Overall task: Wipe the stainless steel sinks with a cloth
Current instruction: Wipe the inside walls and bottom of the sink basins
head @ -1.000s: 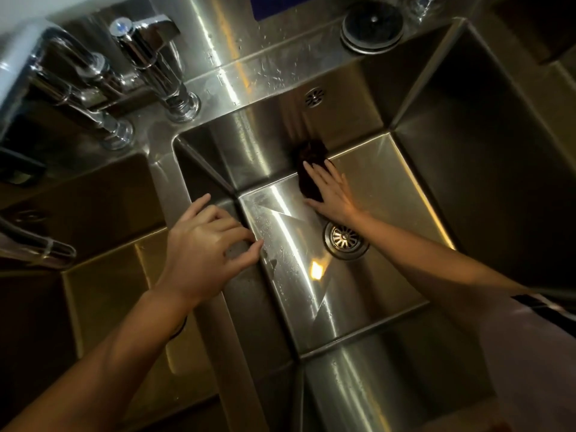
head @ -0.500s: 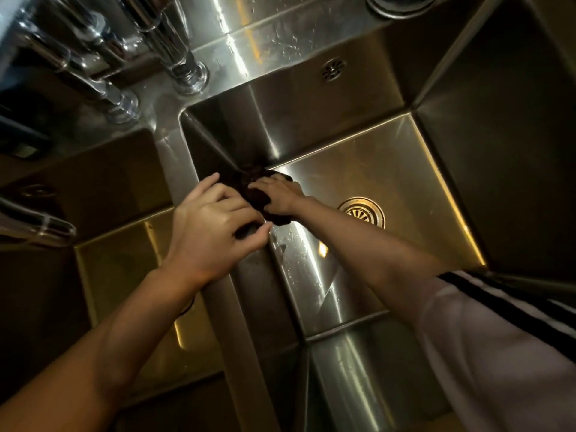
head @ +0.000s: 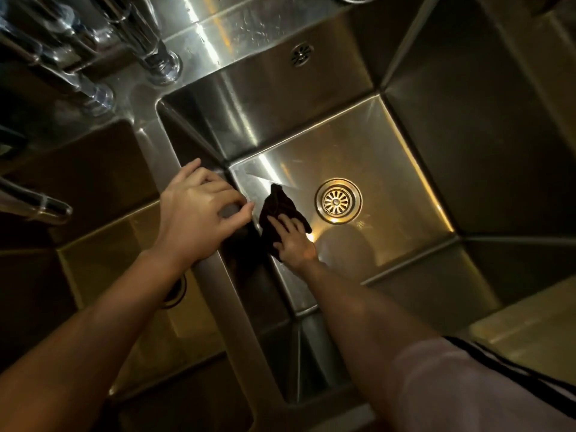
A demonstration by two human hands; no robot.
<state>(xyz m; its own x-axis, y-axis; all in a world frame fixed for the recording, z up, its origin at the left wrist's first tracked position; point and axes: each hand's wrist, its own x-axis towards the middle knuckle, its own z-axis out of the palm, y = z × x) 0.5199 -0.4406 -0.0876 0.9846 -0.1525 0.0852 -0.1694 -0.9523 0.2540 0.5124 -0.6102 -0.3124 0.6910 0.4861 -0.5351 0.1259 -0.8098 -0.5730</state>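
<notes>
A deep stainless steel sink (head: 389, 157) fills the middle of the view, with a round drain (head: 338, 201) in its floor. A dark cloth (head: 277, 207) lies on the floor by the left wall, just left of the drain. My right hand (head: 294, 241) presses flat on the cloth with straight fingers. My left hand (head: 196, 213) rests on the divider rim (head: 237, 307) between the two sinks, fingers curled over its edge. A second sink (head: 103, 244) lies to the left, partly hidden by my left arm.
Chrome tap bases (head: 162, 65) stand on the back ledge at the top left. A small overflow grille (head: 300, 54) sits in the back wall. A spout (head: 34, 202) reaches over the left sink. A counter edge (head: 530, 325) shows at the lower right.
My right hand has slid the cloth from the sink's back wall to the far left corner, then along the left wall toward me. The left hand stays on the divider.
</notes>
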